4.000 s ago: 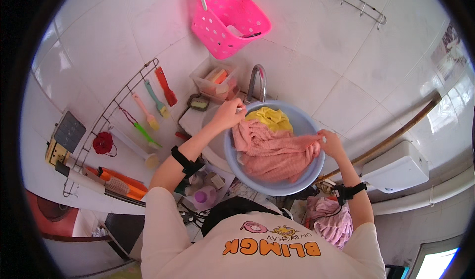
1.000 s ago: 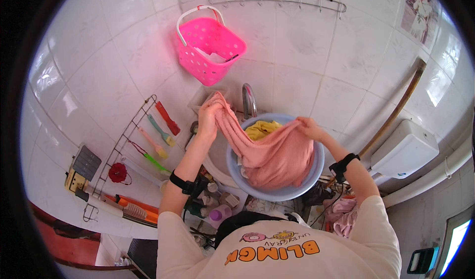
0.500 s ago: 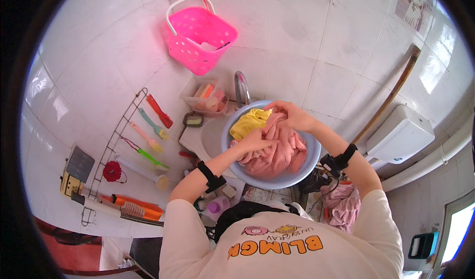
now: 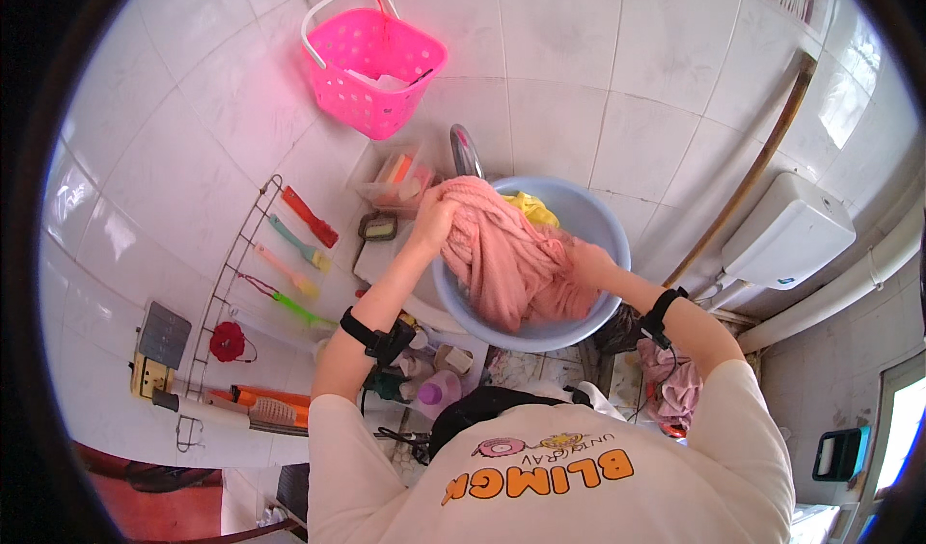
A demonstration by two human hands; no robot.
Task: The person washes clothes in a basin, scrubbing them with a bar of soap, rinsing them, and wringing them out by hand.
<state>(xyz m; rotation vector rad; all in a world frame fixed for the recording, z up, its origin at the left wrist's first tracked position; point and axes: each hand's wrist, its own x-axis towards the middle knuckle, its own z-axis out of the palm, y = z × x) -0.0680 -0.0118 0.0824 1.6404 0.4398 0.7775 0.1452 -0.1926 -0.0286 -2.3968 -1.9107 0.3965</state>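
Gripping a wet pink knitted garment (image 4: 511, 264), the left hand (image 4: 432, 224) clenches its upper end at the left rim of a round pale-blue plastic basin (image 4: 603, 231), while the right hand (image 4: 586, 259) grasps its lower folds inside. A yellow cloth (image 4: 532, 208) lies behind it in the basin. Above hangs a pink plastic basket (image 4: 371, 67) on the white tiled wall (image 4: 598, 71).

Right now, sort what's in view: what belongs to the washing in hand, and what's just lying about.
In hand:
left hand gripping the pink cloth
right hand on the same cloth
blue basin
yellow cloth in the basin

Lying about:
pink basket on the wall
wire rack of brushes
white cistern
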